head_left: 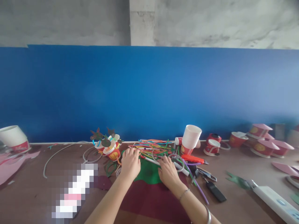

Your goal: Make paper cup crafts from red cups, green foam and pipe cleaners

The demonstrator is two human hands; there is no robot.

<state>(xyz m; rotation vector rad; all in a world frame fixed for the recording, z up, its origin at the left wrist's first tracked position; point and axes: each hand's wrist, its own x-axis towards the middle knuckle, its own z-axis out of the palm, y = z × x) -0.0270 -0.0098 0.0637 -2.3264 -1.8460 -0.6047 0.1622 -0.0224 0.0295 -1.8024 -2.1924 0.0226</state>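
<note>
My left hand [130, 163] reaches forward over a green felt sheet [147, 173], its curled fingertips in a heap of coloured straws [153, 147]. My right hand [167, 172] lies beside it, fingers bent down onto a white marker pen [151, 161] and the straws. What either hand grips is hidden by the fingers. A dark red felt sheet [149, 199] lies under both forearms. The right wrist wears a thin bracelet [183, 194].
Red paper cups with felt flowers [109, 146] stand left of the straws; a stack of white cups [191, 139] tilts on the right. An orange utility knife [192, 159], a black key fob [216, 191], a white power strip [275, 200] and more cups [261, 140] lie rightward. A blue board [149, 93] backs the table.
</note>
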